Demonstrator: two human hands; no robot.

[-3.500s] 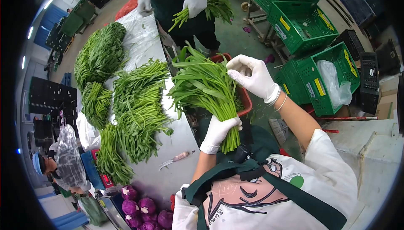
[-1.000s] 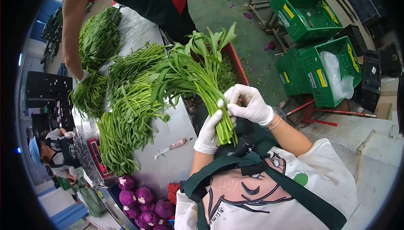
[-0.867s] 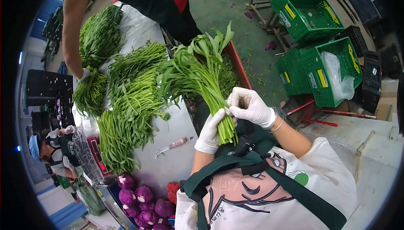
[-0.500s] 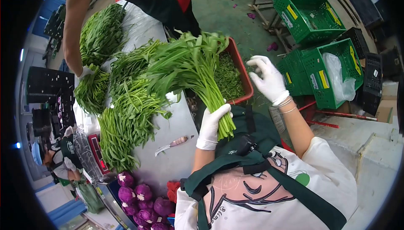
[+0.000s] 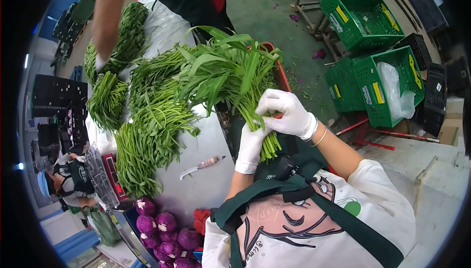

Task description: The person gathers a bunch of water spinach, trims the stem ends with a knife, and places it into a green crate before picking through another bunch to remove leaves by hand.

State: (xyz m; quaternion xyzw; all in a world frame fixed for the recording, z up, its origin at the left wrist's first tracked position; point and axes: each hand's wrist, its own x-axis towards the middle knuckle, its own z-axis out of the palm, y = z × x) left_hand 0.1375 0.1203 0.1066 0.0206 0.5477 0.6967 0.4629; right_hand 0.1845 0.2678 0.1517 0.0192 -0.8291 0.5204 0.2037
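Note:
My left hand [image 5: 250, 146], in a white glove, is closed around the lower stems of a bunch of water spinach [image 5: 240, 79]. The leafy end points away from me and the cut stem ends stick out toward my apron. My right hand [image 5: 286, 112], gloved too, is bent in a pinch against the stems just above the left hand. A small leaf shows at its fingertips; exactly which stem or leaf it pinches is partly hidden. Behind the bunch is a red bin [image 5: 280, 77], mostly covered by leaves. A knife [image 5: 200, 167] lies on the metal table [image 5: 196, 189].
More water spinach [image 5: 147, 155] is heaped along the table's left side. Purple cabbages [image 5: 167, 238] and a red-framed scale [image 5: 114, 177] are at the near left. A co-worker's arm [image 5: 109, 18] reaches over greens at the far end. Green crates [image 5: 360, 20] stand at right.
My right hand, which was spread apart to the right, has come left to the stems and closed in a pinch. The bunch has shifted slightly right. The co-worker's arm has moved.

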